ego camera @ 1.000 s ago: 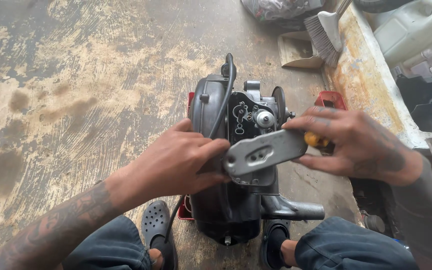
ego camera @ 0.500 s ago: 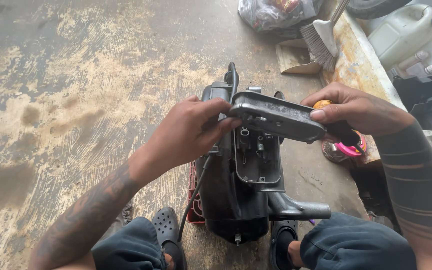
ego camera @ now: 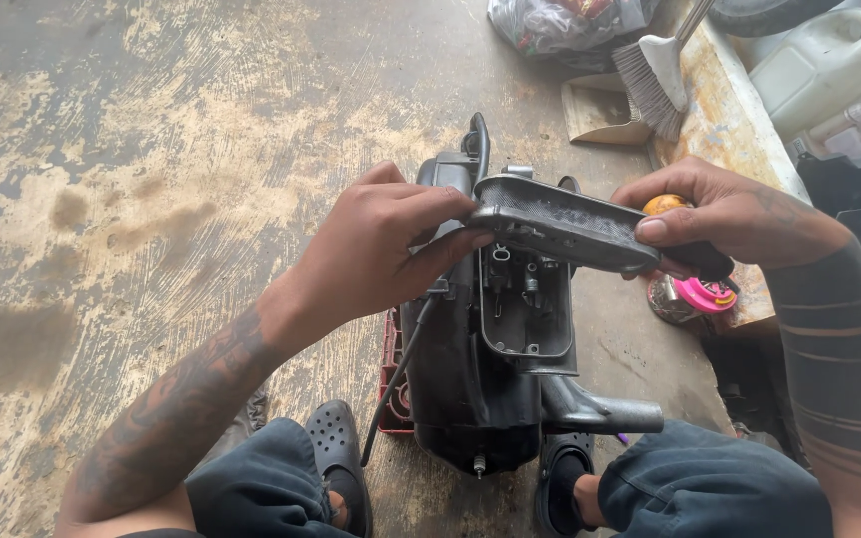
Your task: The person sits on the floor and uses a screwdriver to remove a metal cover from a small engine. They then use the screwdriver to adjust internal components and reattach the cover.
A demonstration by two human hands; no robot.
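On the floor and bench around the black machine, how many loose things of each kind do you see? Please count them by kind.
Grey cover, held by left hand and right hand: 1
Brush: 1
White jug: 1
Plastic bag: 1
Pink round piece: 1
Black machine: 1
Total: 6

Open concrete floor [ego camera: 151,149] spreads wide to the left of the engine housing [ego camera: 470,379]. To the right, a rusty bench [ego camera: 719,120], hand broom [ego camera: 650,75], white jug [ego camera: 819,60] and pink spool [ego camera: 705,296] crowd close.
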